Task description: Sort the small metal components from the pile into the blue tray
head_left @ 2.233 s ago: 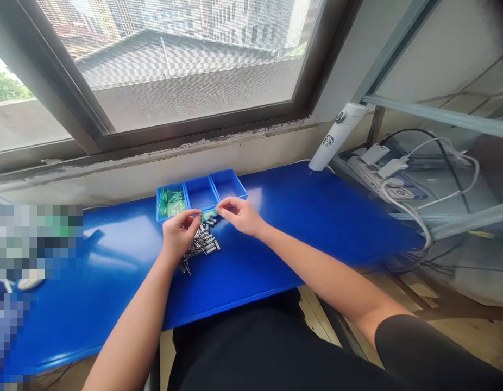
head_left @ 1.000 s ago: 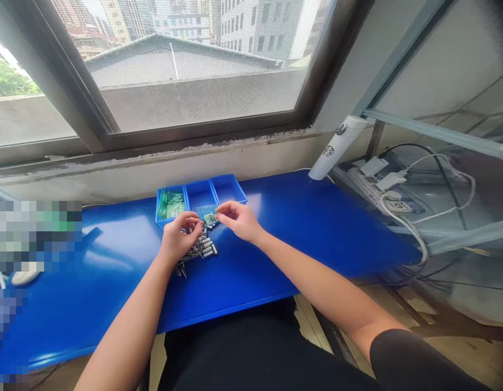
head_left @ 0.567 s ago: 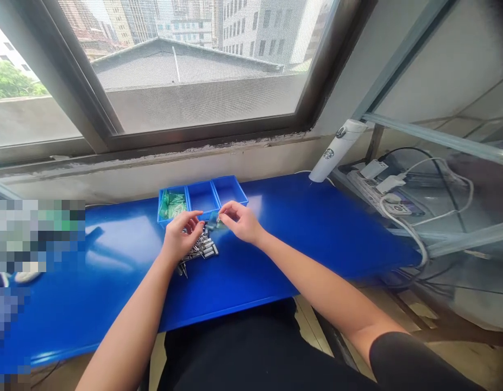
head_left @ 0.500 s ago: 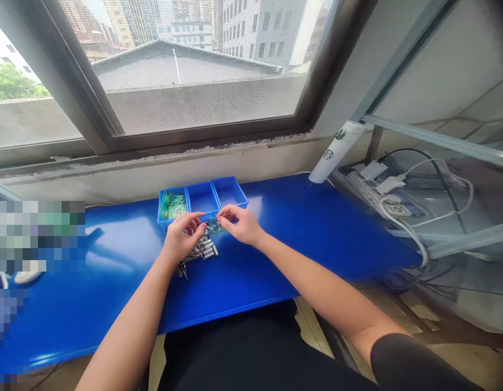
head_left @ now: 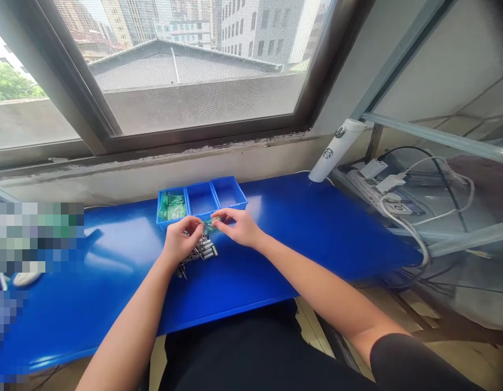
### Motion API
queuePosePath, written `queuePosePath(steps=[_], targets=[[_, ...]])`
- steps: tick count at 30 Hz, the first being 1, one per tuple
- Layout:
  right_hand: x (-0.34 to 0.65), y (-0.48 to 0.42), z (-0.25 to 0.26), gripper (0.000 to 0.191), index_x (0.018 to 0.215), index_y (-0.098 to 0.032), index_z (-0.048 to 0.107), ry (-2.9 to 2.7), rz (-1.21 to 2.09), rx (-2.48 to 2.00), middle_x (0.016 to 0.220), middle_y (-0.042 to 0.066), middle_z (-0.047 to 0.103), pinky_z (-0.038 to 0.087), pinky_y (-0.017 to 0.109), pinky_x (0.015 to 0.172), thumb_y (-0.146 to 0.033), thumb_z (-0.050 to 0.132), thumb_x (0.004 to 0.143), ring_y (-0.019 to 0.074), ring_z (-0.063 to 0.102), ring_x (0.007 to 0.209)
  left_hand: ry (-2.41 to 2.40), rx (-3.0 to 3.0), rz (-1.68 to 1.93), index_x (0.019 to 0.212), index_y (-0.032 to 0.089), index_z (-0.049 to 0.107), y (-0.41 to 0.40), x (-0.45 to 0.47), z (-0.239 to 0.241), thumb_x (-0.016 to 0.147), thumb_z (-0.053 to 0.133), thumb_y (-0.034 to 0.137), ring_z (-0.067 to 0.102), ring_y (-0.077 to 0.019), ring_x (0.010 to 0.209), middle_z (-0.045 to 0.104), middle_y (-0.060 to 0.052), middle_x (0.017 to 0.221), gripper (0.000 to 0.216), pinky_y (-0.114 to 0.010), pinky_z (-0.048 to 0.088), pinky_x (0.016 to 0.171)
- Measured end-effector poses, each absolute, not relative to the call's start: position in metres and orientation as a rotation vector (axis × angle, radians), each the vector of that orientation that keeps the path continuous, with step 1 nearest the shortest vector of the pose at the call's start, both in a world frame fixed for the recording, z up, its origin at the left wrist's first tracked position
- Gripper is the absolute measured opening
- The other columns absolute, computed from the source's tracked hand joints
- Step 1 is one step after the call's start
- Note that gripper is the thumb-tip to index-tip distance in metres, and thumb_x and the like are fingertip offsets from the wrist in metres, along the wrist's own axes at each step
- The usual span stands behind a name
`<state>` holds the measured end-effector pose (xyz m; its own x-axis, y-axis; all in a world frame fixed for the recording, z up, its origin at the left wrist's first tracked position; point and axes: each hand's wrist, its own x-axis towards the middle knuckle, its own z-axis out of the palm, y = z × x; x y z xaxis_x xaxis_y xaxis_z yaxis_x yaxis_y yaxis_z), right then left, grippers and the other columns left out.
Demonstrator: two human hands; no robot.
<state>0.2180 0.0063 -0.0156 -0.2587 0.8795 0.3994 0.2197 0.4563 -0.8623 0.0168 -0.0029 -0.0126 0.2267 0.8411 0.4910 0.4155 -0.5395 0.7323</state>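
A small clear, greenish plastic bag point(head_left: 208, 225) is stretched between my two hands, just in front of the blue bins. My left hand point(head_left: 182, 238) pinches its left edge between thumb and fingers. The right side of the bag is in the closed fingertips of my right hand point(head_left: 237, 225). Small dark bits show inside the bag, too small to name. Below my left hand lies a pile of metal pieces point(head_left: 208, 248), some of them short silvery cylinders and others thin rods. Part of the pile is hidden by that hand.
Behind my hands stands a blue three-compartment bin point(head_left: 200, 198); its left compartment holds green-tinted plastic bags point(head_left: 174, 207). A white bottle point(head_left: 337, 151) stands at the back right of the blue table point(head_left: 300, 244). Further right are a power strip point(head_left: 382, 187) and cables.
My left hand has closed its thumb and fingers onto the bag's left edge. The bag, earlier only in my right hand, is now spread between both.
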Motion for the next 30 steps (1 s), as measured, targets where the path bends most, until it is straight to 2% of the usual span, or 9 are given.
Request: queuePosePath(steps=[3, 8, 18, 22, 25, 27, 30], targets=[[0.2194, 0.0085, -0.0165, 0.024, 0.099, -0.019, 0.069, -1.637, 0.903, -0.992, 0.086, 0.004, 0.073, 0.053, 0.03, 0.072, -0.035, 0.065, 0.082, 0.0161, 0.066, 0.076, 1.169, 1.991, 1.264, 0.081, 0.018, 0.062, -0.0017, 0.0154, -0.0124, 0.083, 0.06, 0.028, 0.057, -0.0118, 0.053, 0.061, 0.001, 0.06, 0.01, -0.024, 0.048, 0.054], [0.2223, 0.0091, -0.0125, 0.018, 0.083, -0.018, 0.068, -1.65, 0.913, -1.047, 0.081, 0.004, 0.07, 0.05, 0.028, 0.067, -0.035, 0.063, 0.083, 0.0149, 0.064, 0.071, 1.151, 1.992, 1.225, 0.089, 0.018, 0.064, 0.0, 0.0134, -0.0134, 0.085, 0.06, 0.03, 0.059, -0.0123, 0.054, 0.061, 0.001, 0.062, 0.014, -0.024, 0.048, 0.054], [0.2209, 0.0091, -0.0129, 0.015, 0.086, -0.02, 0.071, -1.731, 0.846, -0.997, 0.084, 0.004, 0.069, 0.048, 0.027, 0.065, -0.033, 0.064, 0.083, 0.0152, 0.062, 0.076, 1.179, 2.026, 1.265, 0.087, 0.018, 0.066, -0.0007, 0.013, -0.015, 0.087, 0.061, 0.033, 0.06, -0.0117, 0.052, 0.063, 0.001, 0.06, 0.016, -0.023, 0.048, 0.053], [0.2214, 0.0098, -0.0153, 0.017, 0.082, -0.021, 0.073, -1.733, 0.782, -0.997, 0.072, 0.002, 0.065, 0.047, 0.027, 0.06, -0.036, 0.065, 0.083, 0.0134, 0.058, 0.064, 1.139, 2.002, 1.278, 0.088, 0.018, 0.067, -0.0022, 0.0149, -0.014, 0.086, 0.063, 0.033, 0.064, -0.0134, 0.055, 0.068, -0.001, 0.062, 0.016, -0.024, 0.051, 0.055], [0.2204, 0.0075, -0.0162, 0.021, 0.086, -0.02, 0.073, -1.685, 0.891, -1.013, 0.062, 0.0, 0.064, 0.049, 0.027, 0.057, -0.038, 0.065, 0.084, 0.0134, 0.059, 0.057, 1.132, 2.021, 1.285, 0.085, 0.018, 0.068, -0.0044, 0.0159, -0.0104, 0.086, 0.063, 0.032, 0.066, -0.0144, 0.057, 0.071, -0.002, 0.066, 0.015, -0.026, 0.053, 0.057], [0.2193, 0.0058, -0.016, 0.02, 0.088, -0.019, 0.073, -1.685, 0.905, -0.969, 0.067, 0.002, 0.069, 0.052, 0.029, 0.06, -0.037, 0.064, 0.084, 0.0151, 0.064, 0.061, 1.145, 2.041, 1.305, 0.082, 0.018, 0.069, -0.0055, 0.0155, -0.0077, 0.086, 0.063, 0.031, 0.067, -0.015, 0.06, 0.072, -0.003, 0.069, 0.016, -0.026, 0.054, 0.059], [0.2183, 0.0047, -0.0152, 0.016, 0.086, -0.02, 0.075, -1.724, 0.781, -0.867, 0.086, 0.006, 0.076, 0.055, 0.031, 0.068, -0.033, 0.066, 0.082, 0.0182, 0.069, 0.076, 1.172, 2.023, 1.354, 0.083, 0.017, 0.07, -0.0053, 0.0144, -0.007, 0.086, 0.064, 0.031, 0.069, -0.0158, 0.064, 0.074, -0.005, 0.074, 0.015, -0.027, 0.055, 0.062]])
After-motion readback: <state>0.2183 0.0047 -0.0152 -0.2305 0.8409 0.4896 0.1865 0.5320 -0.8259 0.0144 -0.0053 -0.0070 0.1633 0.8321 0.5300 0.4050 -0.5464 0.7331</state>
